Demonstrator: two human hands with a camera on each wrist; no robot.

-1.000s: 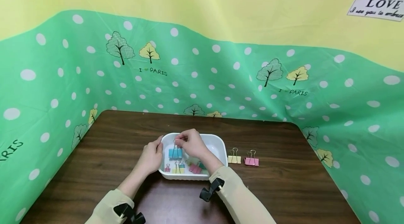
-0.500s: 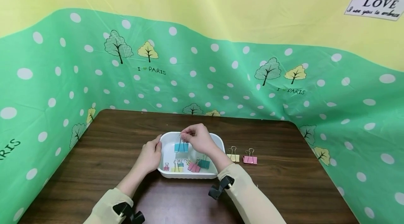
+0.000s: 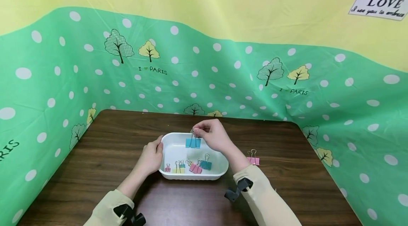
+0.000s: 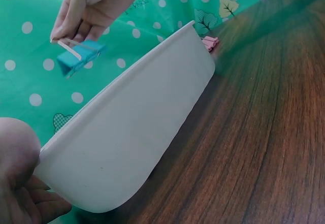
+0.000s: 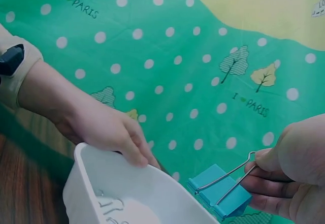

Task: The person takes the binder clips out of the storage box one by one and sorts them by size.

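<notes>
My right hand (image 3: 214,135) pinches a large blue binder clip (image 3: 193,143) by its wire handles. The clip's body hangs over the back half of a white plastic tray (image 3: 172,151), above its rim in the left wrist view. With thumb and fingers, my left hand (image 3: 152,156) grips the tray's left end. Several binder clips lie along the tray's near side: a small pink one (image 3: 167,168), a yellow one (image 3: 178,170), a larger pink one (image 3: 195,168) and a teal one (image 3: 206,165), with smaller ones among them.
On the brown wooden table (image 3: 191,204), a pink binder clip (image 3: 254,161) stands right of the tray, partly behind my right forearm. A green and yellow patterned cloth (image 3: 191,59) hangs around the table's back and sides.
My right hand has lifted the blue clip from low in the tray and carried it up and right. The forearm now covers the yellow clip on the table. My left hand stays put.
</notes>
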